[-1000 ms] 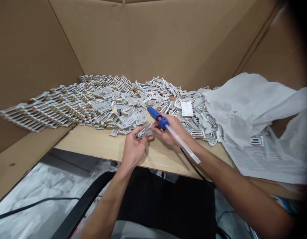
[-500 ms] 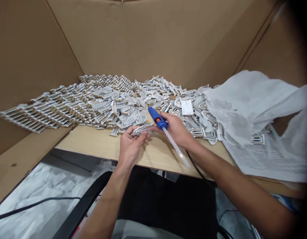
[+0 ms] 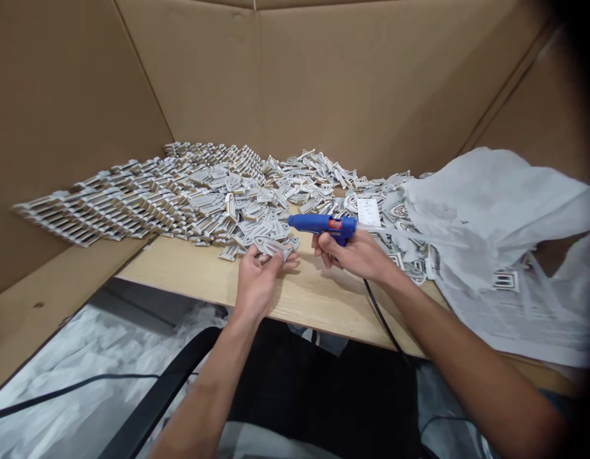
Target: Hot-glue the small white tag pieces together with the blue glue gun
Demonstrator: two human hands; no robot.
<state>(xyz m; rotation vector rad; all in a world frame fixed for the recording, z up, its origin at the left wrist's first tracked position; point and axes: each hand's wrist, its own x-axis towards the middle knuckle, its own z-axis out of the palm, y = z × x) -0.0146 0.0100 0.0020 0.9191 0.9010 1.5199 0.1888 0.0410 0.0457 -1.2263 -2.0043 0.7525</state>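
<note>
One left hand (image 3: 259, 287), one right hand (image 3: 356, 256), one blue glue gun (image 3: 323, 224), one held cutout (image 3: 273, 247), one paper tag (image 3: 368, 211).

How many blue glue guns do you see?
1. The blue glue gun is gripped in the right hand, over the wooden tabletop. Another could hide under the heap of cut-out pieces.

Left hand (image 3: 259, 287) and right hand (image 3: 356, 255) are bare, with slim fingers — forearms (image 3: 471, 344) uncovered too — above pale grey cloth (image 3: 275, 443).
</note>
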